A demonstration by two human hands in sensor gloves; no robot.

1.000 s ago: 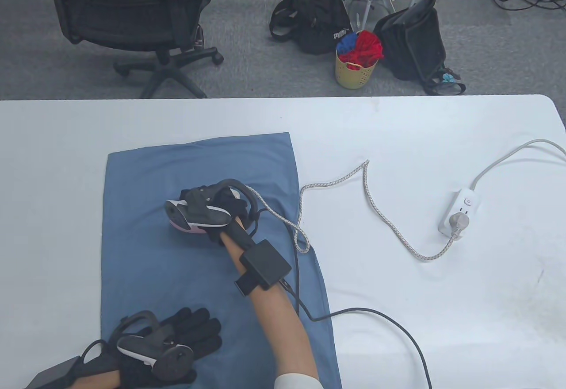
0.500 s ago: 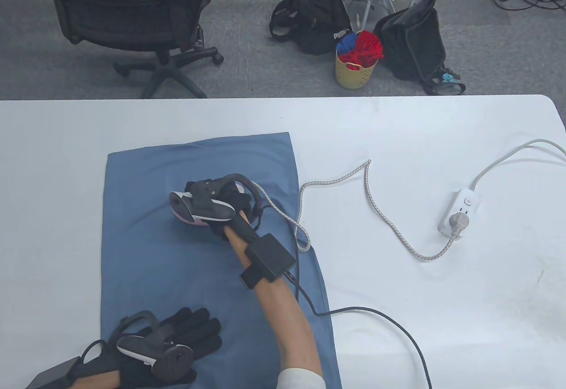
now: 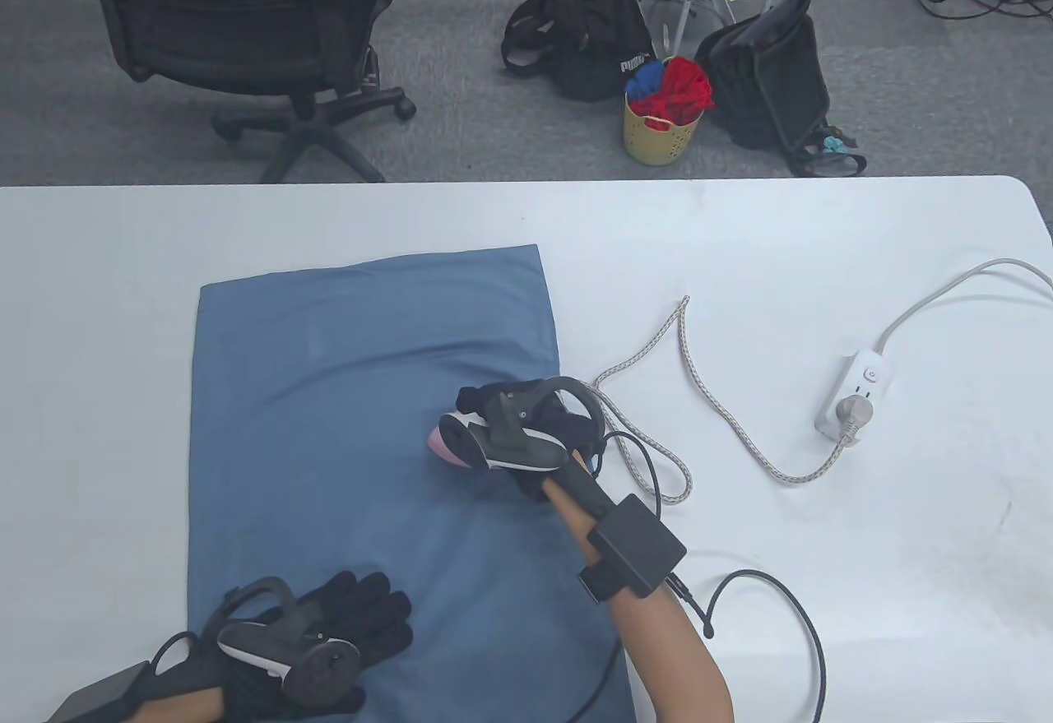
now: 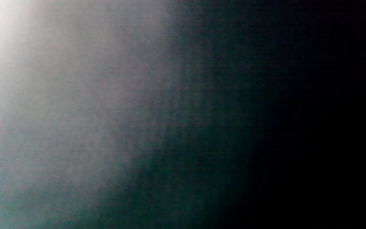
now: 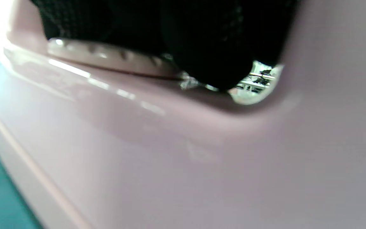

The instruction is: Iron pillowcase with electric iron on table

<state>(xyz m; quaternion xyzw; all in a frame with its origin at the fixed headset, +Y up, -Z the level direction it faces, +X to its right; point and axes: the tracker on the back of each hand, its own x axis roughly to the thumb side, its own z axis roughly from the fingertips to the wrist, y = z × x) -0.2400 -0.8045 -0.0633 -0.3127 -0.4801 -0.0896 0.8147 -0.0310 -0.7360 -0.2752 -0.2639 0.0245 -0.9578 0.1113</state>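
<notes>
Right hand (image 3: 535,435) grips pink plastic iron (image 3: 448,442), mostly hidden | left hand (image 3: 329,632) flat, fingers spread, at 7 o'clock on blue fabric pillowcase (image 3: 345,394) | left wrist view blurred dark.

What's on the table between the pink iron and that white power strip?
Only the iron's braided cord, looping over bare white table to the plug in the power strip. The table view shows it.

- The left hand (image 3: 354,632) wears a black knit glove, with a dark grey and white tracker (image 3: 288,653) strapped on its back.
- The right hand (image 3: 535,427) wears a matching glove and tracker.
- A black box (image 3: 635,546) sits on a strap at the bare right wrist, trailing a thin black cable (image 3: 790,616).
- A similar box, seemingly, sits at the left wrist.
</notes>
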